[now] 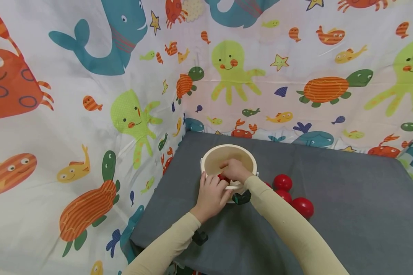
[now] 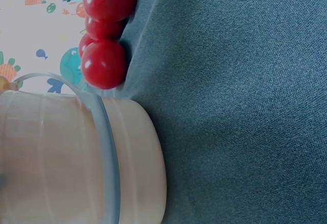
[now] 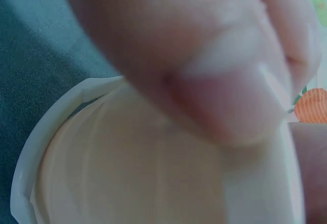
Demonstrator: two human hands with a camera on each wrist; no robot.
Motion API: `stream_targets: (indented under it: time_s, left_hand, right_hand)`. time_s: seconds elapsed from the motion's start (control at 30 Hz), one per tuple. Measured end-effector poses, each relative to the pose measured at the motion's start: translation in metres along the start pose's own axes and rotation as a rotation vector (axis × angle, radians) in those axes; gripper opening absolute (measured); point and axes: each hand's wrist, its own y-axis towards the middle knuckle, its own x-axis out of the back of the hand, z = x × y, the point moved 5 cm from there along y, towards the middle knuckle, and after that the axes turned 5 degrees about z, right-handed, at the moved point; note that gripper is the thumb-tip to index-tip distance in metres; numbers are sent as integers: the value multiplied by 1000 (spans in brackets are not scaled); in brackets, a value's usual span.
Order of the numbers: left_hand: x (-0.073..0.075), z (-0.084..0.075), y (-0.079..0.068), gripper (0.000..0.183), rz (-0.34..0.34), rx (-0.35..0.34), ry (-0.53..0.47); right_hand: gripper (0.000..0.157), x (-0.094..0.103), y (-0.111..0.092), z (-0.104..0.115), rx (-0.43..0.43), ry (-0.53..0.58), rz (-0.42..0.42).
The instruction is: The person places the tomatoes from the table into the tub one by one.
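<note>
Under my hands (image 1: 211, 194), the bucket (image 2: 140, 157) looks like smooth plastic with a soft sheen, its handle (image 3: 29, 157) likewise smooth plastic. To their right, the balls (image 1: 303, 207) are smooth and glossy. Matt, finely woven cloth (image 1: 347, 214) covers the counter beneath. My sleeves (image 1: 292, 229) are matt fabric; ahead of my hands, the sheet (image 1: 247, 105) is smooth, lightly creased cloth.

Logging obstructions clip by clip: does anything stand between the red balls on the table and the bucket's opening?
Yes: the upright wall of the bucket itself. The right hand also takes up part of the opening, and the left hand is at the near rim. No loose object shows between the red balls and bucket.
</note>
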Motion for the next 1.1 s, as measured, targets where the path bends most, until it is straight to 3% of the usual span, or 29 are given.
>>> stream_targets:
  time_s: [0.13,0.27,0.47,0.67,0.87,1.1]
  left_hand:
    - [0,-1,1,23,-3,4,-7]
    - [0,-2,3,23,13,9,-23]
    - [1,-2,4,22,-1,-5,-30]
    - [2,-3,3,21,-5,-6,-17]
    - [0,-2,3,20,0,6,-26]
    - [-2,0,2,22,-25,-8,-31]
  right_hand:
    - [39,3,0,-2,-11,52,-35]
    - [35,5,1,-4,14,39,-55]
    - [32,13,1,-3,36,-3,-156]
    - [37,27,-6,-1,32,41,-162]
    - [44,75,-42,-6,0,130,-156]
    - [50,146,-100,-60,-64,166,-225]
